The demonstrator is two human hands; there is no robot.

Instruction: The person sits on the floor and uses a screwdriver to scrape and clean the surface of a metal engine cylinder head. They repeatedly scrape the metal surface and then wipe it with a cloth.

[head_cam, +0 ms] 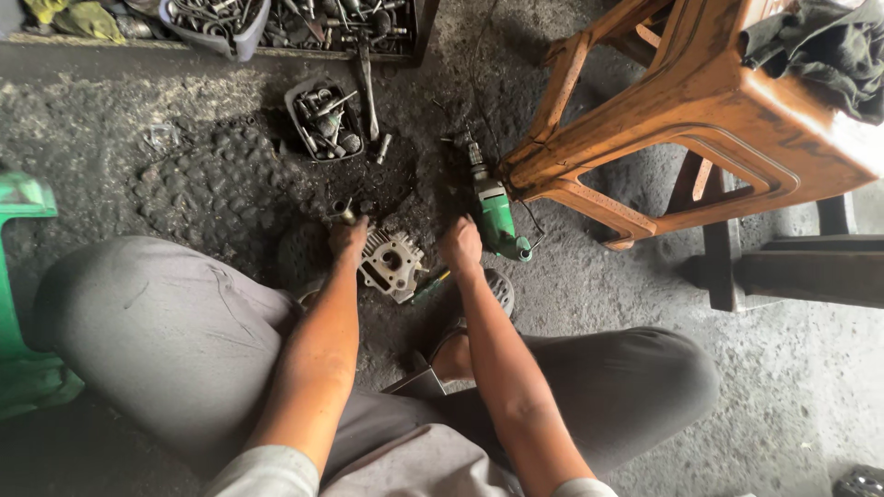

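I am squatting low on the floor [230, 184], knees spread wide in grey trousers, so both arms can reach down between them. My left hand [347, 237] rests on the upper left edge of the finned metal engine part [391, 264], fingers curled over it and seemingly around a small dark metal piece [343, 213] just above; how tightly it grips I cannot tell. My right hand [460, 247] is down on the floor to the right of the engine part, fingers bent, close beside the green power drill [495, 219]; whether it holds anything I cannot tell from here. The engine part lies on the grimy floor between my hands, steadied from both sides, I judge, so it does not rock. A screwdriver with a green handle [429, 286] lies against its lower right corner, near my sandalled foot [479, 313].

The drill lies with its bit pointing away from me, next to the leg of the orange plastic stool [700, 120], which carries a dark rag [820, 51]. Further out sits a small tray of bolts and bits [324, 118], and beyond it a long box of tools [313, 23], all within arm's reach. A green plastic thing [18, 276] stands at my left.
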